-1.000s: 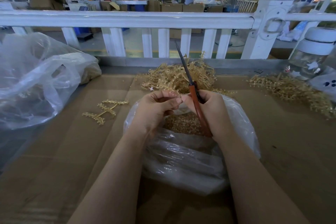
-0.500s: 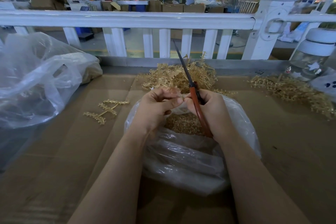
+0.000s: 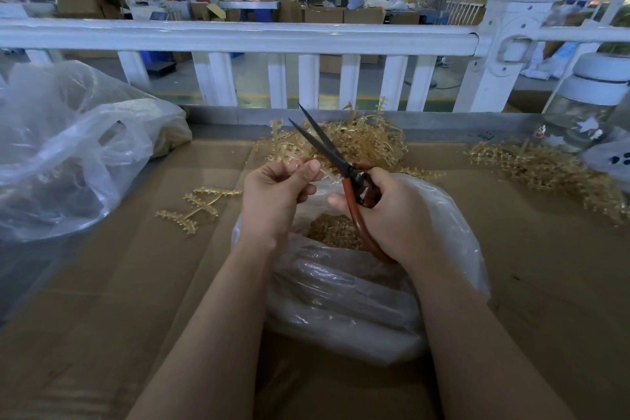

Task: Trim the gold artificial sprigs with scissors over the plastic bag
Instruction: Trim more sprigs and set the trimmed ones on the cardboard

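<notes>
Mid-trim: a gold sprig (image 3: 289, 160) is pinched by the left hand (image 3: 272, 194), open-bladed scissors (image 3: 335, 160) gripped by the right hand (image 3: 392, 211) over the plastic bag (image 3: 453, 225); blade closure on the sprig likely needed next.

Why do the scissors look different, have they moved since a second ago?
Yes. The scissors have opened: one blade tip swung left, away from the other, judged against the white railing. The right hand grips them over the bag.
</notes>
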A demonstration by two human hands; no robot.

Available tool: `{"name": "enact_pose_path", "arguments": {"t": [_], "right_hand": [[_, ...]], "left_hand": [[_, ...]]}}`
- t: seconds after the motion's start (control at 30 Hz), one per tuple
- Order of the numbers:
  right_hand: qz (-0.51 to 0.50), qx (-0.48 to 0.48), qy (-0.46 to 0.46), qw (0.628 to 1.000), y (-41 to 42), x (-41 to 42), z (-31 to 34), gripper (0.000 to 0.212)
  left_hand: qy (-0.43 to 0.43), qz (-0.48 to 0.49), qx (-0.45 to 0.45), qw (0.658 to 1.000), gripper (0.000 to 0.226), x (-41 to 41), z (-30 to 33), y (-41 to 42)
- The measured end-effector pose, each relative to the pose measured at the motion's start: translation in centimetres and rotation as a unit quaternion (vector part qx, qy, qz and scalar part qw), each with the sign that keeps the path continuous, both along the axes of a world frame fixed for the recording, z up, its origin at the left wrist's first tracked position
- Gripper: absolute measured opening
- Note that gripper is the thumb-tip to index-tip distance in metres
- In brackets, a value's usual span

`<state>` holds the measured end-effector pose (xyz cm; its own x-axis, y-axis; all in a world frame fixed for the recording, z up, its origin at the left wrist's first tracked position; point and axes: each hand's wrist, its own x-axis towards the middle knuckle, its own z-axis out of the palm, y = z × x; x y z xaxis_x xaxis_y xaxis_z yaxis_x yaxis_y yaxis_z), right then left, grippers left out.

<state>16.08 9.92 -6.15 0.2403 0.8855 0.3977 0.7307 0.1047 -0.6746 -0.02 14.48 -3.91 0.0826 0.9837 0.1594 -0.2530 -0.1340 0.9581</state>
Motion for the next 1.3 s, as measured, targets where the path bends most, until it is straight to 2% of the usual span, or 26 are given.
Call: {"name": "enact_pose_path", "arguments": {"t": [0.07,0.17,0.27,0.47,0.57,0.7,1.0,1.1,1.3], "right_hand": [[-0.007,0.006,-0.033,0.999,-0.10,0.19,0.11,0.061],[-0.016,0.042,-0.088,0.995,-0.45,0.19,0.38,0.050],[-0.010,0.086,-0.103,0.991,-0.73,-0.10,0.47,0.046],[-0.029,0.064,-0.156,0.985,-0.52,0.11,0.20,0.060],[-0.037,0.054,-0.141,0.988,-0.37,0.26,-0.06,0.061],[-0.032,0.045,-0.129,0.990,-0.26,0.47,-0.12,0.061],[-0.017,0.037,-0.122,0.992,-0.20,0.61,-0.13,0.048],[-0.017,0.033,-0.118,0.992,-0.12,0.58,-0.04,0.050],[-0.037,0.028,-0.123,0.991,-0.16,0.52,0.16,0.055]], "left_hand": [[0.015,0.011,0.013,1.000,0.007,-0.14,-0.10,0.19],[0.043,0.023,0.032,0.998,0.012,-0.35,-0.32,0.51],[0.069,0.033,0.047,0.996,0.016,-0.27,-0.42,0.59],[0.083,0.054,0.046,0.994,0.015,-0.01,-0.28,0.51],[0.057,0.052,0.043,0.996,0.006,0.00,-0.04,0.36],[0.053,0.050,0.058,0.996,0.005,-0.07,-0.09,0.31],[0.075,0.007,0.103,0.992,0.012,-0.30,-0.38,0.42],[0.066,-0.010,0.096,0.993,0.010,-0.30,-0.26,0.27],[0.030,-0.032,0.082,0.996,0.023,-0.43,-0.01,0.20]]}}
